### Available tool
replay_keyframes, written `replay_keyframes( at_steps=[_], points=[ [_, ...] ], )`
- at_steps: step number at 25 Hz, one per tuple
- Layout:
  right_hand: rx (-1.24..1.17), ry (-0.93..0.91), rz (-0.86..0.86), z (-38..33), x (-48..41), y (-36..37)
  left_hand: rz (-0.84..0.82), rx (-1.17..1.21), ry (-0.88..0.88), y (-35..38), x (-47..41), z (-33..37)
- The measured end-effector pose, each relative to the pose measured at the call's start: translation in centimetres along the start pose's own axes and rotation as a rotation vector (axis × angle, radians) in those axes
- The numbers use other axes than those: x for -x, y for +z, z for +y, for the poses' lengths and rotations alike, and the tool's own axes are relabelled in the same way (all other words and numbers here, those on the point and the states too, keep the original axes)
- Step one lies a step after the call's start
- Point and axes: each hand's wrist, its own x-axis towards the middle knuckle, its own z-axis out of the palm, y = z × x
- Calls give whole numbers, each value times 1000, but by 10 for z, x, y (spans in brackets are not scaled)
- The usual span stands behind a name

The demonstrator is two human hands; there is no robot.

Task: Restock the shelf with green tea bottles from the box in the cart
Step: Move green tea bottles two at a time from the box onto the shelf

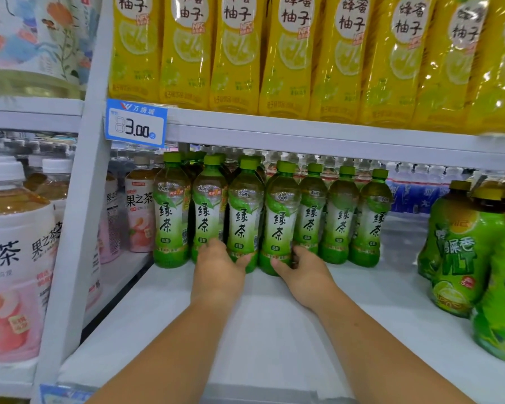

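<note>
Several green tea bottles with green caps stand in a row at the back of the white shelf (274,330). My left hand (217,268) wraps the base of the third bottle from the left (242,211). My right hand (302,271) grips the base of the fourth bottle (280,217). Both bottles stand upright on the shelf, slightly in front of the row. More green tea bottles (338,214) continue to the right, with further green caps behind. The box and cart are out of view.
Large green lime-drink bottles (461,252) crowd the shelf's right side. Peach tea bottles (139,211) stand left of the row, beyond a white upright post (79,228). Yellow pomelo drink bottles (289,53) fill the shelf above, with a 3.00 price tag (136,123).
</note>
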Motion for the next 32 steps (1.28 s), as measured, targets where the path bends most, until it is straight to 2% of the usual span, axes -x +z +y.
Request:
replay_keyframes(
  at_steps=[11,14,20,27,32],
  points=[
    [202,-8,8,-9,7,2,-33,-154,47,-5,6,3],
    [164,2,10,-12,12,-1,-101,-130,7,-11,11,7],
    [-16,109,11,-29,32,-15,-172,93,0,-37,43,16],
    [-132,79,-132,-48,93,-32,-459,114,-83,-77,78,27],
    [-166,230,-167,-52,131,-48,-489,140,-289,-113,94,36]
  ],
)
